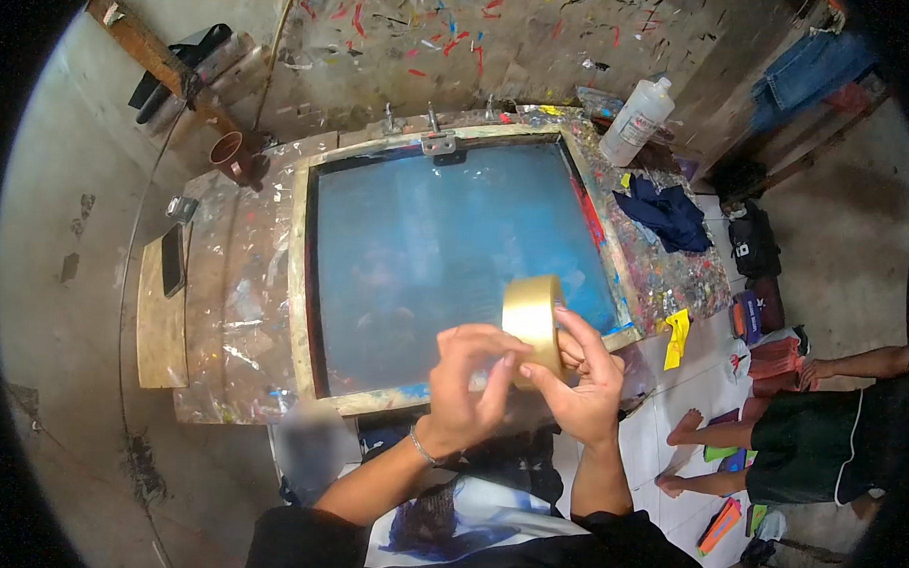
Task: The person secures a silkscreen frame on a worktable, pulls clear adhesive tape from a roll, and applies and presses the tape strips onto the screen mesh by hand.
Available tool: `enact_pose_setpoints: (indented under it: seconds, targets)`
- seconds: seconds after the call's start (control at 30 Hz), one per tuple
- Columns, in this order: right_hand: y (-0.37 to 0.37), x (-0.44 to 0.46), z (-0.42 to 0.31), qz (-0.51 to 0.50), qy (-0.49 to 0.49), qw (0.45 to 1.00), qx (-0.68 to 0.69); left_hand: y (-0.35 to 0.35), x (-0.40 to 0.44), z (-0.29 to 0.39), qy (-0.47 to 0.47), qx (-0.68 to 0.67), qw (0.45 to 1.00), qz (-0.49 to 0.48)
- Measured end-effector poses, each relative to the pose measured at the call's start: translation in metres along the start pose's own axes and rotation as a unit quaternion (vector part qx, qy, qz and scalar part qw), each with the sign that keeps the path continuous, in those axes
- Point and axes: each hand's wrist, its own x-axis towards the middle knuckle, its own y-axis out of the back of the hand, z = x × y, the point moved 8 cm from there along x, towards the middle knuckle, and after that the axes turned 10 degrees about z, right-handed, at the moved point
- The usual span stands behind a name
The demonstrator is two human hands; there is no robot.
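A framed screen (446, 234) and paint-splattered bench (241, 322) suggest a printing workshop.

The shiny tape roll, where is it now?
In the head view, the tape roll is right of centre, in the right hand beside the left hand, with the blue screen behind.

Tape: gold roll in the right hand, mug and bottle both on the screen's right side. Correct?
Not quite: the mug is to the left of the screen, as the head view shows. The rest stands: the gold tape is in the right hand, and the bottle is on the right side.
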Motion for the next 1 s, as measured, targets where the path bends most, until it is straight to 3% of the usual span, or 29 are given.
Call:
enact_pose_setpoints:
  seconds: [0.03,0.07,0.13,0.37,0.5,0.57,0.6,0.67,0.8,1.0]
  targets:
    - [-0.001,0.001,-0.002,0.003,0.016,1.000,-0.017,0.004,-0.001,-0.013,0.088,-0.105,0.989,0.052]
    - [-0.001,0.000,-0.001,0.003,0.017,1.000,-0.016,0.007,0.002,-0.012,0.087,-0.105,0.989,0.052]
    - [-0.002,-0.004,-0.005,-0.008,0.085,0.989,-0.119,0.005,0.005,-0.021,0.158,-0.038,0.986,-0.036]
    - [-0.007,-0.011,-0.015,-0.024,0.136,0.976,-0.166,0.008,0.013,-0.024,0.145,0.113,0.969,-0.167]
    - [-0.010,-0.015,-0.018,-0.051,0.153,0.968,-0.194,0.009,0.007,-0.025,0.168,0.089,0.973,-0.129]
    - [-0.011,-0.017,-0.018,-0.059,0.157,0.966,-0.198,0.010,0.005,-0.015,0.045,0.128,0.983,-0.121]
    - [-0.011,-0.018,-0.016,-0.063,0.154,0.966,-0.198,0.008,0.006,-0.014,0.046,0.128,0.983,-0.120]
    - [-0.010,-0.019,-0.015,-0.070,0.148,0.966,-0.199,0.003,0.008,0.003,-0.047,0.164,0.980,-0.099]
    - [-0.007,-0.023,-0.020,-0.079,0.164,0.958,-0.223,0.003,0.001,-0.006,0.045,0.130,0.987,-0.080]
    - [-0.003,-0.026,-0.020,-0.093,0.146,0.955,-0.241,-0.007,-0.002,0.005,-0.072,0.144,0.978,-0.134]
